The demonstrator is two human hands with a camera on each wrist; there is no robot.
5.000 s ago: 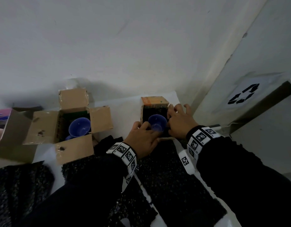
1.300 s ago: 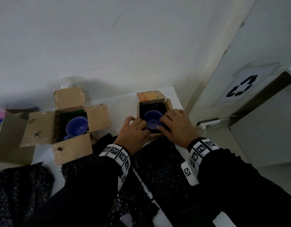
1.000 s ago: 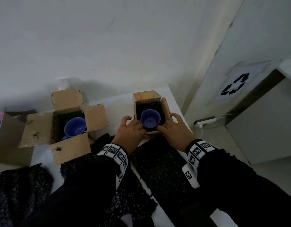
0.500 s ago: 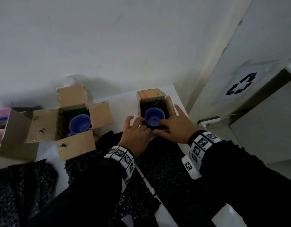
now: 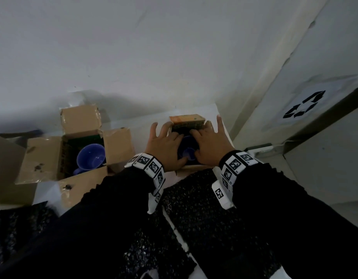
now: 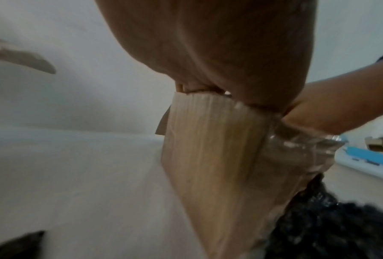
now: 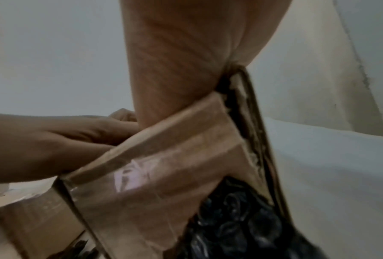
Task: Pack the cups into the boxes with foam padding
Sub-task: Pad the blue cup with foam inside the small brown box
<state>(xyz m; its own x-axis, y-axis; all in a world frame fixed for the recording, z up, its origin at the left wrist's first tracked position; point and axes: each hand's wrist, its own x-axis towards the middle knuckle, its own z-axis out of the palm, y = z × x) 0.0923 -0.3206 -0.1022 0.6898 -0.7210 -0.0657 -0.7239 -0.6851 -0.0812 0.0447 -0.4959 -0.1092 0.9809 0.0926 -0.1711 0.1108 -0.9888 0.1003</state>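
**Seating second cup in small box, foam tuck**

Both hands over the small box [image 5: 187, 125] at the back right of the table [image 5: 142, 121]. Blue cup [image 5: 187, 152] sits upright inside it, dark foam lining [image 5: 182, 128] round it. Left hand [image 5: 164, 147] spread wide, fingers reaching over the left wall and far rim; right hand [image 5: 209, 147] also spread, fingers over the right wall. Neither hand grips anything; both press flat. Wrist views show only palms against cardboard.

To do it well, probably: push foam down evenly on both sides so the cup stays centred and off the cardboard; keep the box from sliding toward the table edge on the right; don't press on the cup rim.

First cup [image 5: 91, 157] already in the bigger open box [image 5: 43, 156] on the left, flaps out. Spare foam sheets [image 5: 194, 208] lie near the body.

Versus half a second ago: both hands have moved forward over the box and now cover much of the cup; fingers reach the far rim.
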